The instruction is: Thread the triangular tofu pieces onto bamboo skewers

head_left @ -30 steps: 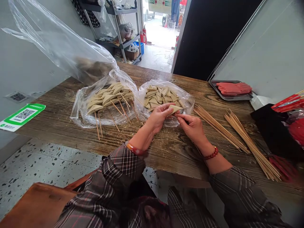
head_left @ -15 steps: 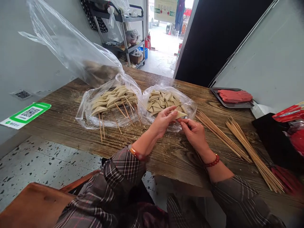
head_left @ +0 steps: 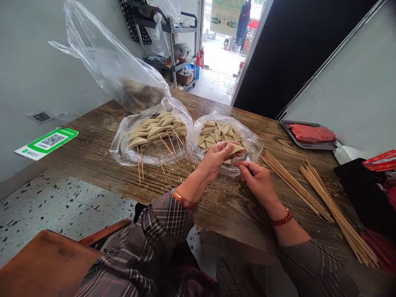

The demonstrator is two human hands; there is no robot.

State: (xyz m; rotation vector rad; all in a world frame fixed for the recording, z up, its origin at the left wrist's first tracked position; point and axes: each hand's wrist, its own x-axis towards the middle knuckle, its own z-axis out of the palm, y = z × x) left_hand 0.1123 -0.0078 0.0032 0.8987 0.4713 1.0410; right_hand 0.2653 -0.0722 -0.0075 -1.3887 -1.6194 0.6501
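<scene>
Between the thumb and fingers of my left hand (head_left: 217, 157) is a pale beige triangular tofu-skin piece (head_left: 234, 149). My right hand (head_left: 256, 176) pinches a thin bamboo skewer (head_left: 236, 158) just below it, the skewer's tip at the piece's lower edge. Whether it has gone in cannot be made out. Behind my hands, a clear plastic bag (head_left: 250, 144) lies open around a heap of loose triangles (head_left: 220, 134). To the left, another heap of triangles (head_left: 157, 126) lies on an open bag, several with skewers (head_left: 139, 165) sticking out toward me.
Two bundles of bamboo skewers (head_left: 293, 183) lie right of my hands. A black tray of pinkish-red packages (head_left: 312, 133) sits at the back right, near a dark box (head_left: 365, 198). A tall plastic bag (head_left: 114, 62) stands at the back left. A wooden chair (head_left: 52, 255) is at lower left.
The view has shifted, so the table appears further right. My hands stay together at the triangle; the right one sits slightly lower, and the skewer between them now shows.
</scene>
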